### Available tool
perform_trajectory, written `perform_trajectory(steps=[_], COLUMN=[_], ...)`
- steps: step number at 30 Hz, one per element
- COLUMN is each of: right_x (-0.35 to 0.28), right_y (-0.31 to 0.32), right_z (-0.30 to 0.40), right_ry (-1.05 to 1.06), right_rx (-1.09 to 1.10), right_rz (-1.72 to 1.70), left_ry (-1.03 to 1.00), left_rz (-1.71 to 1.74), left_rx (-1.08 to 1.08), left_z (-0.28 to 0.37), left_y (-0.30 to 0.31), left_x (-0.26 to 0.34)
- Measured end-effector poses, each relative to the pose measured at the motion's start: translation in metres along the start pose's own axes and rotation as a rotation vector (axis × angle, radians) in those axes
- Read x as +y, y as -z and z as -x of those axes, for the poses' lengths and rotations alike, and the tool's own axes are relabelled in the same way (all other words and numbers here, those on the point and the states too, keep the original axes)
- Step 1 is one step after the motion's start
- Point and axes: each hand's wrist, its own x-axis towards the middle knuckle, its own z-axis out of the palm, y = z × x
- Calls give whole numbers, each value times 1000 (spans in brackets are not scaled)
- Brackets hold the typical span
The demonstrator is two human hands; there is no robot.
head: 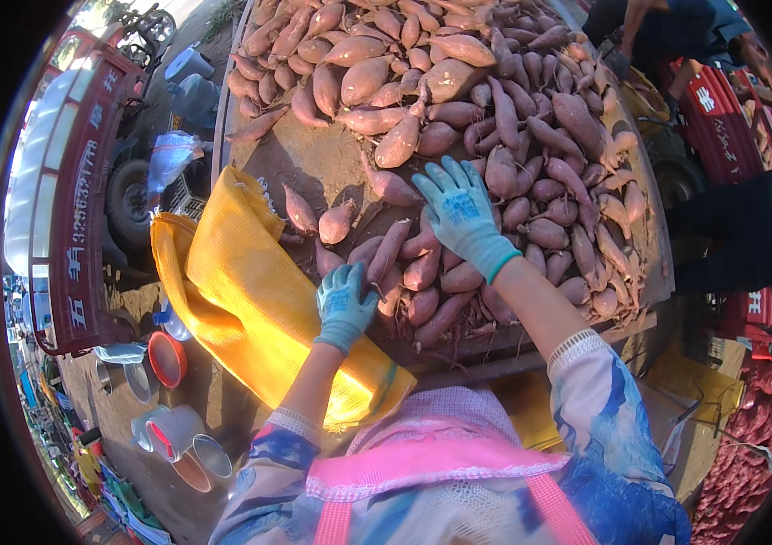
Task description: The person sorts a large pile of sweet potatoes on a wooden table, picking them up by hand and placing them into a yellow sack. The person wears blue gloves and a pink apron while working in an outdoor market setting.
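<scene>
My left hand (344,305), in a light blue work glove, rests palm down at the near left edge of a pile of sweet potatoes. Its thumb is apart from the fingers, and a long sweet potato (389,251) lies just beyond the fingertips. Farther right, my right hand (457,208), gloved alike, lies over the pile with fingers spread; its palm side is hidden. A round sweet potato (397,142) with pale patches lies beyond it. An orange-yellow woven mesh sack (243,279) drapes over the table's left corner, under my left forearm.
The sweet potatoes lie on a flat cart bed (277,160). Buckets (175,432) and a red-rimmed basin (167,360) stand on the ground at left, near a red truck (83,204) with a white tank. A person (754,218) stands at right beside red vehicles.
</scene>
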Motion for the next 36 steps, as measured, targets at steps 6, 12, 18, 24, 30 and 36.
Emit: perform_trajectory(steps=[6, 12, 18, 24, 30, 36], right_x=[54, 68, 83, 33, -143, -152], right_y=[-86, -70, 61, 145, 141, 126], right_z=[-126, -136, -11, 358, 662, 575], right_ry=[203, 89, -468, -1254, -2023, -1460], right_rx=[-309, -304, 28, 191, -232, -403], right_rz=[519, 363, -473, -623, -259, -12], left_ry=[142, 258, 459, -40, -321, -3], left_rz=[-125, 35, 401, 132, 297, 407], left_rx=[-268, -390, -135, 177, 92, -155], left_z=[-27, -51, -45, 31, -12, -87], left_y=[8, 2, -6, -15, -28, 0], left_x=[25, -8, -22, 15, 17, -18])
